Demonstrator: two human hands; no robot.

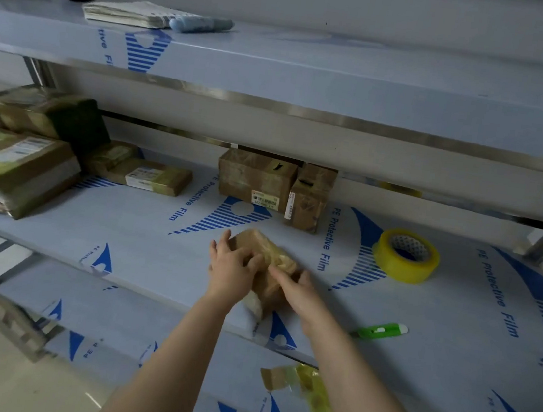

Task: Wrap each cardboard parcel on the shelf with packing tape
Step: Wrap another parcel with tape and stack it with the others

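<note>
A small cardboard parcel (pixel 269 252), its top glossy with yellowish tape, is seen near the front edge of the middle shelf (pixel 140 250), held between two bare hands. It is gripped by the left hand (pixel 233 264), whose fingers are curled over its top and left side. The right hand (pixel 300 289) is laid against its near right side, fingers fairly straight and pressed to the cardboard. A roll of packing tape (pixel 405 254) is seen lying flat to the right, well apart from the parcel, with a green cutter (pixel 381 331) nearer the shelf's front. Two boxes (pixel 256 179) are stood side by side at the back, and taped parcels (pixel 16 165) are stacked at the left end. Crumpled tape scraps (pixel 308 387) are visible on the shelf below.
</note>
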